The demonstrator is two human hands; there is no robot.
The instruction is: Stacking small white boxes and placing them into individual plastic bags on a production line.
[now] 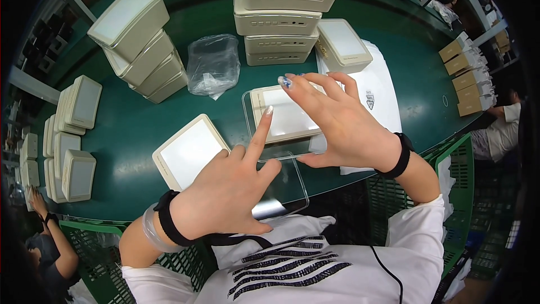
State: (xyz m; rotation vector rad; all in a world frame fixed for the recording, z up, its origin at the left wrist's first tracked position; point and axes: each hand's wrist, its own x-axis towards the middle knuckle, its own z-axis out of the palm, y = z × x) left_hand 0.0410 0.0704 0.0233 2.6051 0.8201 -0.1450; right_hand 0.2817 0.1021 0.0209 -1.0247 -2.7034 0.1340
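Note:
A cream-framed tablet-like device [295, 115] with a pale screen lies in front of me under both hands. A clear plastic piece with a raised rim [246, 115] borders its left end, and a similar clear rim [306, 188] runs nearer to me at the table edge. My left hand [225, 188] has its fingers apart, one stretched out to the device's left end. Over the device's right part arches my right hand [346, 118], fingers spread, thumb beside the near clear rim. Whether either hand presses on the plastic cannot be made out. Another cream device [191, 149] lies left, screen up.
Stacked cream devices stand at the back [281, 22] and left [140, 50]; more line the far left [84, 101]. A clear plastic bag [212, 65], a white sheet [379, 112] and small boxes [467, 73] lie about. Green crates [458, 191] flank me. Other people work at both sides.

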